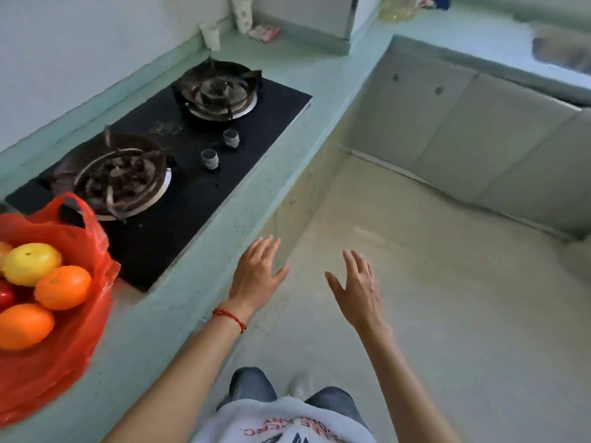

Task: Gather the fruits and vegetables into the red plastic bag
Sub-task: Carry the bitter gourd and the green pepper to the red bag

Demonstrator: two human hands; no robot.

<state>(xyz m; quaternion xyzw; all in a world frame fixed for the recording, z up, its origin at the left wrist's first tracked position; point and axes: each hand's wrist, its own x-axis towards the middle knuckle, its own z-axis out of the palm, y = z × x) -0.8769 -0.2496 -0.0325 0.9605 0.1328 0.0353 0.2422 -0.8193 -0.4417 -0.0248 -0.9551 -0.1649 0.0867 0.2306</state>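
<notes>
The red plastic bag [64, 356] lies open on the green counter at the far left. Inside it I see a yellow fruit [31, 263], two oranges [62, 287] [24, 326] and part of a red fruit [4, 295]. My left hand [257, 273] hovers over the counter's front edge, well to the right of the bag, fingers spread and holding nothing. My right hand [358, 289] is out over the floor, also spread and holding nothing. The bag's left part is cut off by the frame edge.
A black two-burner gas stove [179, 199] with two knobs sits just behind the bag. White cups [211, 35] and a packet stand at the back of the counter [179, 302]. Grey cabinets [479, 129] line the right side beyond the floor.
</notes>
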